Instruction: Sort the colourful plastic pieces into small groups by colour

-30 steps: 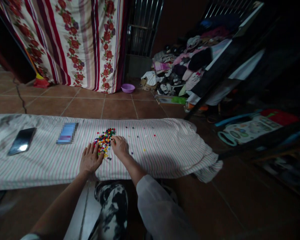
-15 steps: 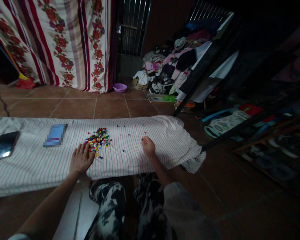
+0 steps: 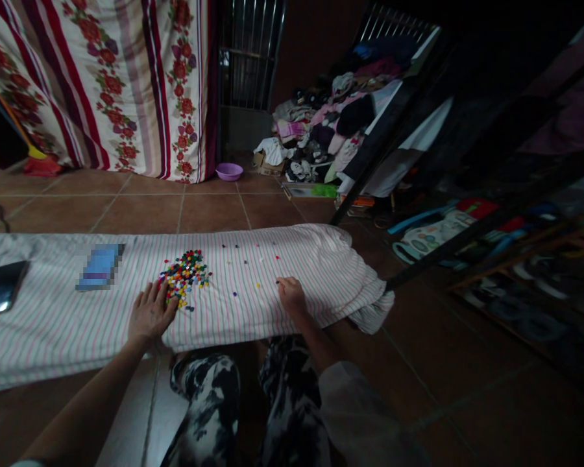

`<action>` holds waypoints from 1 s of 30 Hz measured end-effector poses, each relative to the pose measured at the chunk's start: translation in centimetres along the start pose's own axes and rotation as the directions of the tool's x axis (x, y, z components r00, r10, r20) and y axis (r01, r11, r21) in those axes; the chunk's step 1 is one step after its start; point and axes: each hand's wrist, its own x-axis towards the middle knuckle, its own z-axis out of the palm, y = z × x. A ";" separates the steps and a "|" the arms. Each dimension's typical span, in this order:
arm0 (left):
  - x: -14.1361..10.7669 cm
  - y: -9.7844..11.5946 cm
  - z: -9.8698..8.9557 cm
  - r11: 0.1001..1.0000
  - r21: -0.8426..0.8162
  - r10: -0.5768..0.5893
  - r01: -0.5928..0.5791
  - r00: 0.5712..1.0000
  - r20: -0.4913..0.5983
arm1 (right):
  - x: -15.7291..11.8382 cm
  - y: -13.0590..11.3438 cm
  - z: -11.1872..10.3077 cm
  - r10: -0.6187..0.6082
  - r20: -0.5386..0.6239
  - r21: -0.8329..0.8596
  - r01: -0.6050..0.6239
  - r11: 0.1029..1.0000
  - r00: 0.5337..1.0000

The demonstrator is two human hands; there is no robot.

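Observation:
A heap of small multicoloured beads [image 3: 183,275] lies on a striped white cloth [image 3: 253,318], and a few loose beads [image 3: 248,266] are scattered to its right. My left hand [image 3: 150,312] rests flat with its fingers spread, its fingertips at the heap's lower left edge. My right hand [image 3: 292,295] sits on the cloth to the right of the heap, fingers curled downward next to a few stray beads. Whether those fingers pinch a bead is hidden. A black smartphone [image 3: 0,288] and a blurred blue rectangular object [image 3: 100,267] lie further left on the cloth.
Brown floor tiles [image 3: 209,214] run beyond the cloth. Farther back are a floral curtain [image 3: 126,84], a purple basin [image 3: 229,172] and a heap of clothes [image 3: 316,123]. A dark metal bed frame [image 3: 394,162] crosses the right side. My patterned trousers [image 3: 214,402] show below.
My right hand has moved rightward from the heap's edge to the stray beads. My left hand stays beside the heap. The whole scene has shifted left in the view.

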 end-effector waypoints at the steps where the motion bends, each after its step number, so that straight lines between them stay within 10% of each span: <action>1: 0.0 0.0 0.1 1.000 -0.005 -0.001 0.001 1.000 -0.008 | -0.1 0.1 0.0 -0.009 0.000 0.020 0.009 1.000 1.000; 30: 0.2 -0.2 0.8 0.995 -0.096 -0.039 0.034 0.998 -0.044 | 1.1 -1.2 -1.4 0.190 -0.170 0.350 -0.121 0.929 0.967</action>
